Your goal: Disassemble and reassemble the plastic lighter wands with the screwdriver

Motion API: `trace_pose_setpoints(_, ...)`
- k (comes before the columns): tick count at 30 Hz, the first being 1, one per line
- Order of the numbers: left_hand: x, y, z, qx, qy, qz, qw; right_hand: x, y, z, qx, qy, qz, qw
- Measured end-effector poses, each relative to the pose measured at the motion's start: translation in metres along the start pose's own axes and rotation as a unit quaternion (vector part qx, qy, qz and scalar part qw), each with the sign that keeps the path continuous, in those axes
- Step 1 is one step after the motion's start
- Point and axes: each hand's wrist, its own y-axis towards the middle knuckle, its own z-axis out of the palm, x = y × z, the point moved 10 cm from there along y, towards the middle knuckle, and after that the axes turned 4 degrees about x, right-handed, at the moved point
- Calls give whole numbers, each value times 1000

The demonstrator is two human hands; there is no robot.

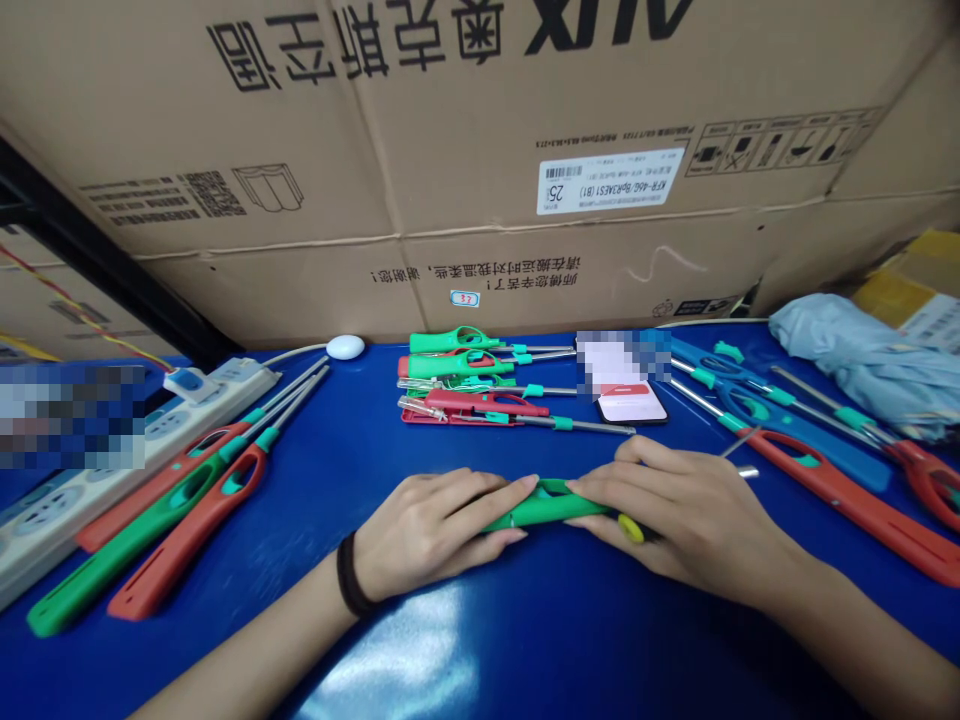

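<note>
A green gas lighter (551, 508) lies level between my hands, just above the blue table. My left hand (431, 530), with a dark band at the wrist, is closed around the handle end. Toward the trigger opening, my right hand (675, 520) pinches the lighter's other end with thumb and fingers. Tucked under the right hand's fingers is a yellow-ended tool handle (631, 528) that looks like a screwdriver; its length is mostly hidden. Beyond the right knuckles a metal tube end (748, 472) sticks out. Behind the hands lie opened lighters, including red lighter parts (480, 405) and green lighter shells (457, 365).
At left, assembled lighters (191, 525) lean on a white power strip (161, 430). A phone (630, 395) lies at the back, near a white oval object (345, 347). More lighters (847, 500) and a grey-blue cloth bag (862, 360) are at right. A large carton (465, 200) stands behind.
</note>
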Motion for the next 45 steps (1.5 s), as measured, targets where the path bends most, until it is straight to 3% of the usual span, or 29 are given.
trace_pose_setpoints(10,6,-6,-8,-15,20,2,1000,-32,-5,-10,2,36,61,997)
trace_pose_setpoints(15,6,-6,-6,-12,15,11,1000,-29,-3,-6,19,63,53,996)
trace_pose_setpoints(26,19,-5,-1,2,-97,-47,994,-18,-1,2,57,33,46,997)
trace_pose_setpoints(30,20,-4,-5,2,-59,-30,998,-36,-4,-4,68,43,104,991)
trace_pose_setpoints(34,19,-6,-8,11,25,7,1000,-53,-10,0,121,70,168,976)
trace_pose_setpoints(39,22,-10,-11,4,70,14,997,-47,-8,3,108,86,129,982)
trace_pose_setpoints(45,35,-6,-10,47,-64,-35,996,-29,-5,9,112,-8,59,992)
